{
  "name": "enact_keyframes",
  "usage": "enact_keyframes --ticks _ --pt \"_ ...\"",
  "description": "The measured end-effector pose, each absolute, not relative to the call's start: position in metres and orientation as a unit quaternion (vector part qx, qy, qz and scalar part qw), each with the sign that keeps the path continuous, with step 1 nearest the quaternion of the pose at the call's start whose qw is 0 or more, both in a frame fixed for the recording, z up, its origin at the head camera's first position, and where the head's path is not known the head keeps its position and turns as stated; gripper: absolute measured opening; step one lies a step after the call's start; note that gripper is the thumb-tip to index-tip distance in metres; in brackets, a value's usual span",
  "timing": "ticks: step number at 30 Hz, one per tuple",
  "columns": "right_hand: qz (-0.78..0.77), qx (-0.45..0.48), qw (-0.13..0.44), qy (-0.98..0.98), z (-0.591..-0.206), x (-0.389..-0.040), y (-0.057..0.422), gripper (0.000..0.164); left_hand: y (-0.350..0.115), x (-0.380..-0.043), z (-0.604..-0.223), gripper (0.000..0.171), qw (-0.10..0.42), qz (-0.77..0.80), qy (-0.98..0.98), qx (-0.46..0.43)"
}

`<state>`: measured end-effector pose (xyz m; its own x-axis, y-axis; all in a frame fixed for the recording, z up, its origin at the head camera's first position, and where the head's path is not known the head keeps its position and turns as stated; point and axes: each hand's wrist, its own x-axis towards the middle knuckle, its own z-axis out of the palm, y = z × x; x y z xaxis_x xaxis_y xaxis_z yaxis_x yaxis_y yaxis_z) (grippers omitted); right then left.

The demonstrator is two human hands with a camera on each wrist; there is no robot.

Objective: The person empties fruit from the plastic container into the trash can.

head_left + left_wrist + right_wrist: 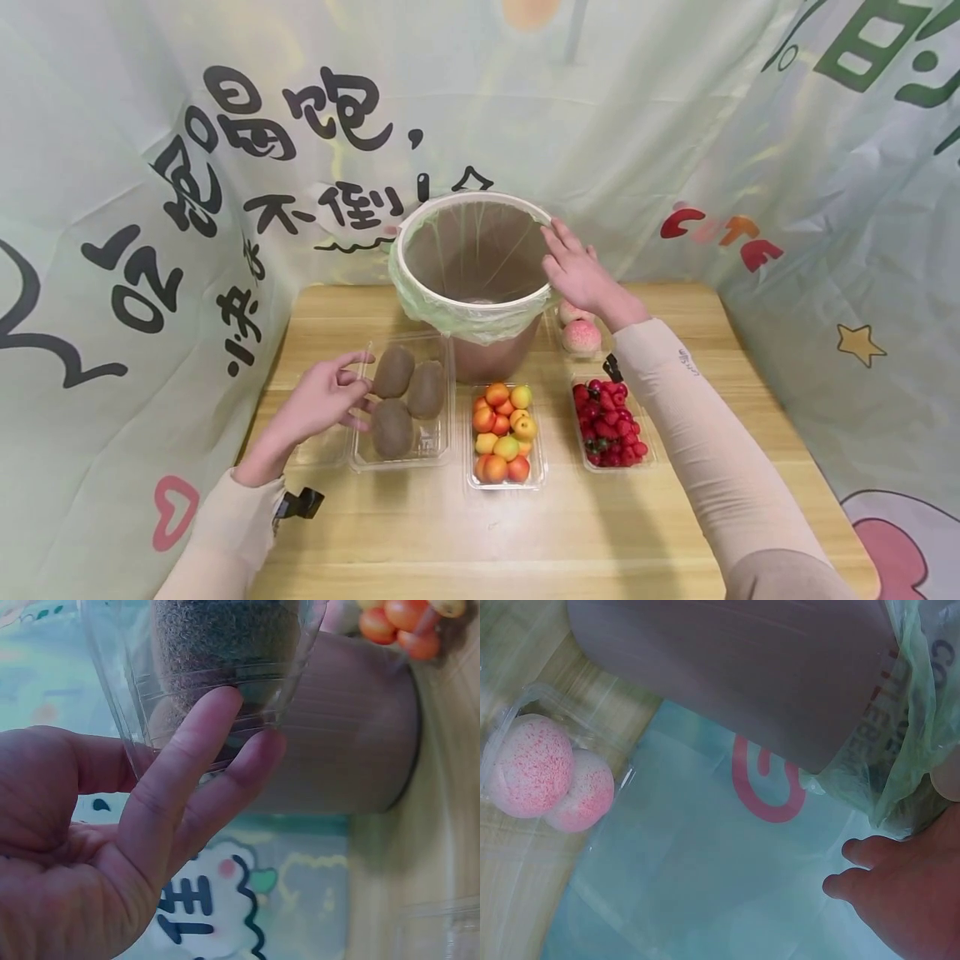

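A clear plastic box of kiwis is in my left hand. In the left wrist view the fingers lie across one end of the box while the thumb is on its far side. Right of the box stands a brown trash can with a white rim, lined with a pale green bag. My right hand holds the can's right rim over the bag. Two of its fingertips point free outside the can; its grip on the rim is partly hidden.
A box of small orange and yellow fruit sits at the table's middle. Right of it is a box of red berries. Behind, partly under my right arm, lies a box of pink peaches. Printed cloth hangs around the wooden table.
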<state>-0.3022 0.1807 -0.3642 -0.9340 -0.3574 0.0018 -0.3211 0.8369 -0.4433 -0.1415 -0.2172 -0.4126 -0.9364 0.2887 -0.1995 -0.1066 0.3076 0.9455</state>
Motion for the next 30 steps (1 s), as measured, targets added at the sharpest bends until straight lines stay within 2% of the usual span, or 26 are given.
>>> enact_keyframes --ticks 15,30 --pt "-0.226 -0.175 0.035 0.958 -0.365 -0.302 0.18 0.069 -0.222 -0.151 -0.357 0.055 0.158 0.596 0.784 0.072" --pt "-0.235 -0.174 0.034 0.956 -0.366 -0.301 0.18 0.069 -0.218 -0.191 -0.319 0.055 0.139 0.59 0.793 0.06"
